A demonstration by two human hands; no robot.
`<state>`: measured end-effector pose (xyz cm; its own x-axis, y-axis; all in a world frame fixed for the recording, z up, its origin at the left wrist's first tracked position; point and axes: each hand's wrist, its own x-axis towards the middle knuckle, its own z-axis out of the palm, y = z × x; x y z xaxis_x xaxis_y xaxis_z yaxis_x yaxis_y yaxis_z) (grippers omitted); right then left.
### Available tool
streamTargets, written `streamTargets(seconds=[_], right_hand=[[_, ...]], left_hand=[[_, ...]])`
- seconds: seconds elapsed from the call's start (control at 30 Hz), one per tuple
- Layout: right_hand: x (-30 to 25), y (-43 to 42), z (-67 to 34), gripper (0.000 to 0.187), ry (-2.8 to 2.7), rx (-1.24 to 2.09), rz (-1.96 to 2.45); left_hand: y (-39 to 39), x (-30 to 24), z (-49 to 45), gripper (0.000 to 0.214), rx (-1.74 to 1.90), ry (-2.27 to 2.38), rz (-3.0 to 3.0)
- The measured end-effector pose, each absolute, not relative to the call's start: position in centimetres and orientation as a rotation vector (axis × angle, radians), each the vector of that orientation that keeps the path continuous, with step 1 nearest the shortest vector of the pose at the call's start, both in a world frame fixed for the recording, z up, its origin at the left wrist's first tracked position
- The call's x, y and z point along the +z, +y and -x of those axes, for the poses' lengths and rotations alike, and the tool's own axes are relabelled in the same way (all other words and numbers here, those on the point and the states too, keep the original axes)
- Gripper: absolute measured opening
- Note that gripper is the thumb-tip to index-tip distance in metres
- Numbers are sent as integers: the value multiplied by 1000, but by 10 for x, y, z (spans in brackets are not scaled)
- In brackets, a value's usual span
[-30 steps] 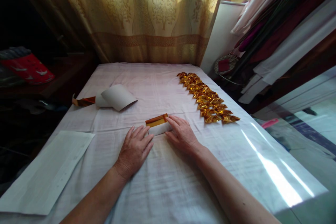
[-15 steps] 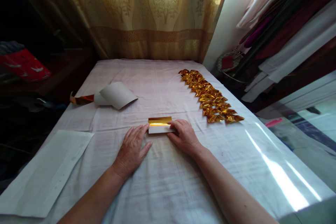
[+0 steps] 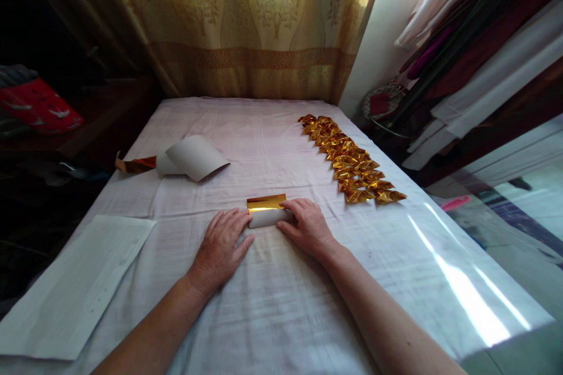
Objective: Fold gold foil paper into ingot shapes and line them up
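Observation:
A small sheet of gold foil paper (image 3: 266, 202) lies in front of me, its near side folded over so the whitish back shows as a curved flap. My left hand (image 3: 223, 244) rests at the left end of the paper, fingers stretched out and thumb apart, fingertips touching its edge. At the right end, my right hand (image 3: 309, 227) pinches the folded paper between thumb and fingers. Right of my hands, several folded gold foil pieces (image 3: 347, 158) stand in two slanting rows.
A curled grey-white sheet (image 3: 197, 158) lies at the far left, a copper-coloured foil strip (image 3: 138, 164) beside it. Nearer, a flat white paper stack (image 3: 79, 287) lies on the pale cloth (image 3: 264, 316). Behind hangs a patterned curtain (image 3: 277, 6); clothes (image 3: 492, 76) hang at right.
The near white flap of the foil paper looks rounder and more raised than before. Both hands stay at the paper's ends; the view has shifted slightly.

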<state>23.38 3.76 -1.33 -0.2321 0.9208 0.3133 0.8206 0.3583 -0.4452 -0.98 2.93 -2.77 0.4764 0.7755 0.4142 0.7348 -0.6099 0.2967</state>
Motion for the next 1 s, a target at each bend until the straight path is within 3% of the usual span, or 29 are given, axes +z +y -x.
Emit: streamTargets(seconds=[0.2, 0.43, 0.67, 0.87, 1.0], right_hand=[[-14, 37, -232, 10, -2104, 256, 1448], [-14, 35, -233, 5, -2123, 236, 1292], [-8, 28, -226, 11, -1798, 403, 1310], [-5, 27, -222, 44, -1577, 672, 1334], [-6, 29, -226, 52, -1572, 667, 1393]], left_hand=[[29, -29, 10, 51, 861, 1363, -2643], [31, -32, 12, 51, 906, 1355, -2611], [31, -17, 11, 21, 1117, 1289, -2467], [21, -5, 5, 34, 1074, 1320, -2083], [18, 1, 4, 52, 1039, 1287, -1953]])
